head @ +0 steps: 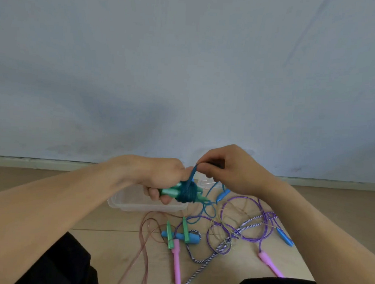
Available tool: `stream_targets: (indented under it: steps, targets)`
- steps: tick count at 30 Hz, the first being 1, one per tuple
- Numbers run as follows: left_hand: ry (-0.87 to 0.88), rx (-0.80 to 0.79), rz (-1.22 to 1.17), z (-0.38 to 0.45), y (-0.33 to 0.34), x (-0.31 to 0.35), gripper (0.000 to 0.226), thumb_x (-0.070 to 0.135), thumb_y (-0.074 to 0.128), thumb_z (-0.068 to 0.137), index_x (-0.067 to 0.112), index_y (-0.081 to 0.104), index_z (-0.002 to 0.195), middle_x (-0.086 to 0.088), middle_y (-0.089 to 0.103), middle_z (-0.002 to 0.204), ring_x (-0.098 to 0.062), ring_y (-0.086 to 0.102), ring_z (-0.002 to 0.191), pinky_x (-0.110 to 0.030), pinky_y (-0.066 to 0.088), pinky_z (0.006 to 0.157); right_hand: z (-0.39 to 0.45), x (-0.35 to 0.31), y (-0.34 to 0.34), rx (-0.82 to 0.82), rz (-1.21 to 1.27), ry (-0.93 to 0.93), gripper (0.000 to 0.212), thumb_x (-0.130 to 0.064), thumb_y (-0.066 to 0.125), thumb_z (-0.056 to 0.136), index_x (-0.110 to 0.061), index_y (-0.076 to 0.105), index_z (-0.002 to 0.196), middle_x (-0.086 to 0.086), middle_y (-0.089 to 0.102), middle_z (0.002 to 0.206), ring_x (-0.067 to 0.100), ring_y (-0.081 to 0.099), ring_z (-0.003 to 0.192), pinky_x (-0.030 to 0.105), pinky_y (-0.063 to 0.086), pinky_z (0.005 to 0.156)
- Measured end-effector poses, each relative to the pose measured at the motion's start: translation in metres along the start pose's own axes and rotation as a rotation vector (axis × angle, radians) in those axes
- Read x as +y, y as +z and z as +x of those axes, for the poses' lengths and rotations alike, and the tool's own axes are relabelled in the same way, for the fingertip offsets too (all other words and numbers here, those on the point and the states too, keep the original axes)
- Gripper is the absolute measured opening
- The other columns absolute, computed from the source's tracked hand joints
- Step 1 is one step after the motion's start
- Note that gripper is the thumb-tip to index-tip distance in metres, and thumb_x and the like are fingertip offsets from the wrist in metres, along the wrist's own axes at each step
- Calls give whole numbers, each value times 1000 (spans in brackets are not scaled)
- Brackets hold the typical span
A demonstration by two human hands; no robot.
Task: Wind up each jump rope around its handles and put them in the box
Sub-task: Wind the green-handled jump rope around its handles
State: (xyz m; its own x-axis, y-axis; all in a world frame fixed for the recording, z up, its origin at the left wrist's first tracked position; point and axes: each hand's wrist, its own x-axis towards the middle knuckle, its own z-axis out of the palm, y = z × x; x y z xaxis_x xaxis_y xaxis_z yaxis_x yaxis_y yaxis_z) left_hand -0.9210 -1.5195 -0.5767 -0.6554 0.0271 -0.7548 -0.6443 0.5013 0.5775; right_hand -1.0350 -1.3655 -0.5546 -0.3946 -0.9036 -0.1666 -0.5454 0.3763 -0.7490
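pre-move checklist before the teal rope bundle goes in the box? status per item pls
1. Handles held together: ok. The left hand grips the green handles as one bundle.
2. Rope wound on: ok so far. The teal rope is coiled in many turns around them.
3. Tail secured: not ok. The right hand pinches a strand above the coil, and more teal rope trails to the floor.
4. Box ready: ok. The clear box sits open right under the bundle; contents cannot tell, hands cover part.
5. Trailing rope free of the purple rope: cannot tell, they overlap on the floor.
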Motion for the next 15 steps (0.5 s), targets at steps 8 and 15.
stream_targets:
  steps: [8, 15]
  targets:
    - [299, -356, -439, -24, -12, 15, 66, 63, 42, 91, 2, 60, 106, -4, 39, 52, -13, 21, 39, -20, 12, 38, -2, 11, -32, 62, 227, 149, 27, -35, 70, 87, -10, 72, 79, -3, 63, 59, 12, 44, 51, 21, 39, 54]
    - [392, -60, -829, -26, -20, 16, 54, 51, 38, 94, 7, 67, 103, -3, 35, 51, -10, 16, 37, -21, 8, 41, -1, 0, -27, 35, 171, 137, 38, -37, 53, 99, -11, 67, 74, -11, 41, 48, 8, 36, 47, 19, 33, 50]
